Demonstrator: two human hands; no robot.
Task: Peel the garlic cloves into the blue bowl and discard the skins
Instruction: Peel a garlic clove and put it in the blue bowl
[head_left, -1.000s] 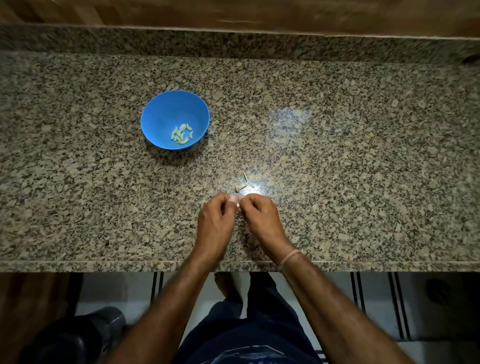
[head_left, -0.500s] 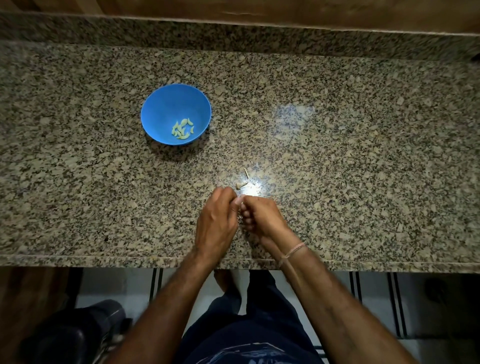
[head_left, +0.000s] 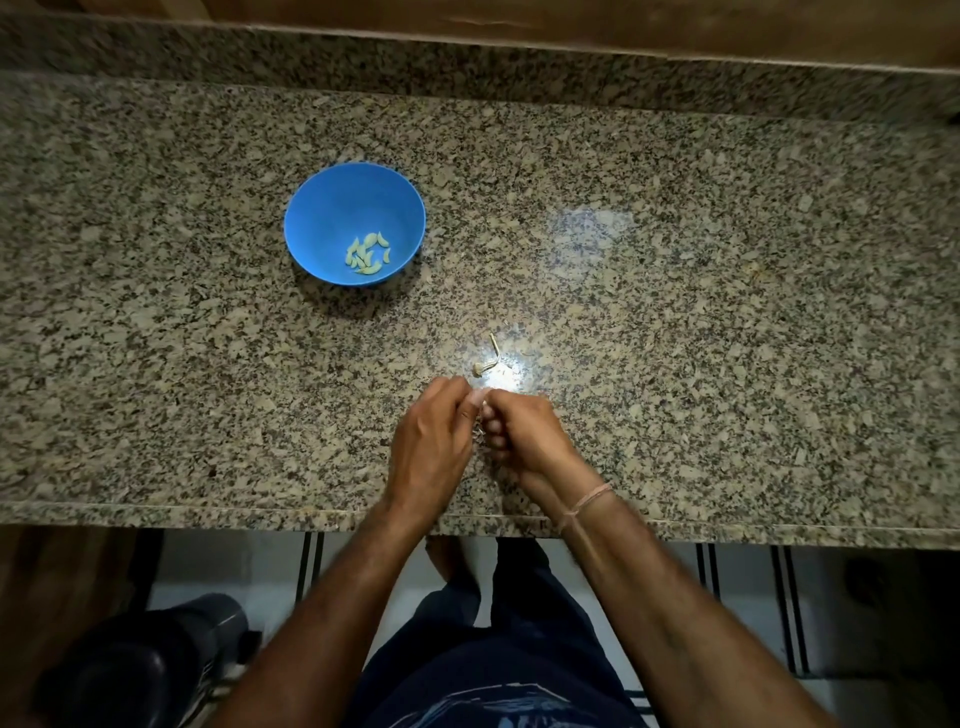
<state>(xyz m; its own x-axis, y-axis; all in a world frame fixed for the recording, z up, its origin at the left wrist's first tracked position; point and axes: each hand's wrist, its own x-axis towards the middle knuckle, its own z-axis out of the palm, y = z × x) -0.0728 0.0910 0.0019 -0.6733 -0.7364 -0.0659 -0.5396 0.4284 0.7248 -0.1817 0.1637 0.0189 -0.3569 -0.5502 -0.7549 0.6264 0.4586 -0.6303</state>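
The blue bowl (head_left: 332, 208) stands on the granite counter to the upper left, with several peeled garlic cloves (head_left: 368, 254) in its bottom. My left hand (head_left: 428, 447) and my right hand (head_left: 524, 434) meet near the counter's front edge, fingers curled, pinching a small pale garlic clove (head_left: 479, 397) between their fingertips; most of it is hidden. Bits of skin (head_left: 479, 432) show between the hands. A bare garlic stem with its root (head_left: 487, 361) lies just beyond the fingertips.
The granite counter (head_left: 727, 338) runs the full width, with a raised back ledge (head_left: 519, 57) and a front edge (head_left: 260, 514). Below the counter at the lower left stands a dark round container (head_left: 150, 670). My legs are under the edge.
The hands have stayed together on the clove, with the fingers shifting slightly as they work it. The view has drifted a little; bowl and stem have not moved on the counter.
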